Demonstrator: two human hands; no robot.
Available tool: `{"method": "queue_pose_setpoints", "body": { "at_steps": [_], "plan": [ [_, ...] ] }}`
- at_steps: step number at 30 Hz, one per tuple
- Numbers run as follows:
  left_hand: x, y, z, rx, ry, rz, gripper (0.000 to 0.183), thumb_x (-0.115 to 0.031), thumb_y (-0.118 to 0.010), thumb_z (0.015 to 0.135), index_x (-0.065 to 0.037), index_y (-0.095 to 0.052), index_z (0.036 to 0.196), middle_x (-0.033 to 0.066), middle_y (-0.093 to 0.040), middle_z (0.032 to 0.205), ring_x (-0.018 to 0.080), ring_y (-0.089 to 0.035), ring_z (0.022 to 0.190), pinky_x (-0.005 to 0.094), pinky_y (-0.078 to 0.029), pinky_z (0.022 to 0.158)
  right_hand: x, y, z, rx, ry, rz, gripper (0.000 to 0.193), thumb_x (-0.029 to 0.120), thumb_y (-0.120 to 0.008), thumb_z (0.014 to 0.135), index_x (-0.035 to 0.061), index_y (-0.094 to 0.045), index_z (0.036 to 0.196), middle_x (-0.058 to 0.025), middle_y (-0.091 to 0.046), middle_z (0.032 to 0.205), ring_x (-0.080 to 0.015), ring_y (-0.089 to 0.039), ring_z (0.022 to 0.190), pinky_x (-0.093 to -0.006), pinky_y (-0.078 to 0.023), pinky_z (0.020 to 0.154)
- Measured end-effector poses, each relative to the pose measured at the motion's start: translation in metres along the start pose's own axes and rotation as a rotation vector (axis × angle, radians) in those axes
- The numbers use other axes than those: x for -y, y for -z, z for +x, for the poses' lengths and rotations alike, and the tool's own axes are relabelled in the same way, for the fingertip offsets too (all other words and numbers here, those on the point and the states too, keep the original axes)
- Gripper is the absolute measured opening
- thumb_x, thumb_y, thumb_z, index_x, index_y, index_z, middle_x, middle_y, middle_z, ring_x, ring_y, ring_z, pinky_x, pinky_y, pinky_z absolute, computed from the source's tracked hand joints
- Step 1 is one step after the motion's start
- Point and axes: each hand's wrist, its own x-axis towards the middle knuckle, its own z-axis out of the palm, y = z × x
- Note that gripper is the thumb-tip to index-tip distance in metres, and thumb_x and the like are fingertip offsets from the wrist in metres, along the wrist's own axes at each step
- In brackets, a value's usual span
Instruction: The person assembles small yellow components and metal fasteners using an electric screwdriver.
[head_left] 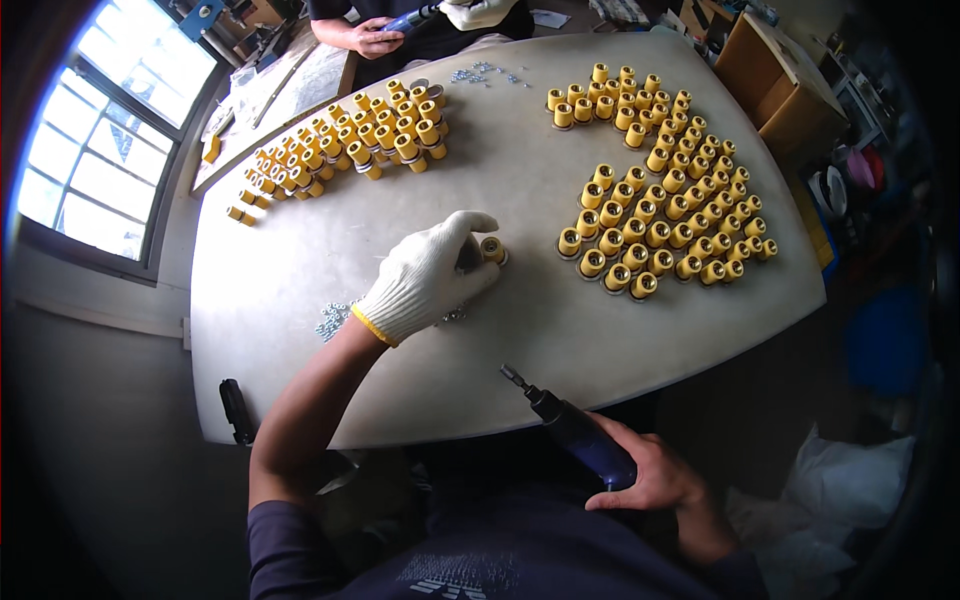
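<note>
My left hand [425, 272], in a white knit glove with a yellow cuff, reaches over the middle of the table. Its thumb and forefinger curl around a yellow cylindrical fitting [491, 247] that stands upright with its hollow end up. In my bare right hand [655, 470], at the table's front edge, is a dark blue power screwdriver [590, 440]. The bit of that tool points up and left over the table, apart from the fitting. Small silvery nuts [333, 318] lie in a loose pile by my left wrist, partly hidden by it.
Many yellow fittings [655, 235] stand in rows on the right of the table [480, 375], and another group [350, 135] at the far left. Small screws [485, 72] lie at the far edge. Across the table a person [400, 35] holds a blue power tool. A black object [236, 410] sits near left.
</note>
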Motion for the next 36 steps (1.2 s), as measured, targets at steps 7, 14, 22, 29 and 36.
{"method": "queue_pose_setpoints", "body": {
  "at_steps": [7,14,22,29,36],
  "plan": [
    [-0.011,-0.025,0.053,0.040,-0.011,-0.148,0.035,-0.027,-0.078,0.091,-0.011,-0.070,0.121,0.0104,-0.078,0.105,0.0257,-0.075,0.091,0.0367,-0.059,0.084,0.010,-0.002,0.010,0.044,0.010,-0.009,0.111,0.044,-0.094,0.077,0.0003,-0.034,0.161,-0.0243,-0.058,0.149,-0.0371,-0.062,0.133,-0.0421,-0.050,0.112],
    [-0.023,0.024,0.009,0.068,0.035,0.081,0.028,-0.031,-0.078,0.091,-0.008,-0.077,0.107,0.0123,-0.074,0.098,0.0243,-0.072,0.078,0.0363,-0.056,0.073,-0.008,-0.007,-0.001,-0.049,-0.040,0.125,0.112,0.041,-0.096,0.075,0.0009,-0.037,0.160,-0.0229,-0.061,0.147,-0.0314,-0.065,0.131,-0.0392,-0.051,0.109],
    [-0.028,-0.011,-0.071,-0.162,0.102,0.400,0.020,-0.030,-0.077,0.091,-0.012,-0.074,0.097,0.0080,-0.065,0.087,0.0298,-0.069,0.071,0.0413,-0.055,0.062,-0.010,-0.004,0.012,-0.063,-0.075,0.154,0.116,0.043,-0.098,0.073,-0.0006,-0.036,0.161,-0.0180,-0.071,0.121,-0.0225,-0.074,0.098,-0.0351,-0.057,0.089],
    [-0.014,-0.026,-0.074,-0.223,0.005,0.559,0.014,-0.025,-0.072,0.092,-0.011,-0.071,0.092,0.0083,-0.066,0.087,0.0289,-0.070,0.075,0.0415,-0.056,0.063,-0.010,-0.008,0.010,-0.061,-0.053,0.134,0.118,0.044,-0.097,0.073,-0.0009,-0.034,0.162,-0.0139,-0.072,0.110,-0.0183,-0.073,0.088,-0.0335,-0.058,0.083],
    [-0.018,-0.005,-0.064,-0.170,0.074,0.207,0.012,-0.018,-0.068,0.093,-0.007,-0.067,0.093,0.0116,-0.066,0.087,0.0300,-0.069,0.077,0.0424,-0.056,0.065,0.001,-0.012,0.013,-0.094,-0.034,0.037,0.114,0.041,-0.097,0.073,-0.0003,-0.036,0.161,-0.0206,-0.071,0.127,-0.0264,-0.075,0.103,-0.0367,-0.058,0.092]
  ]
}}
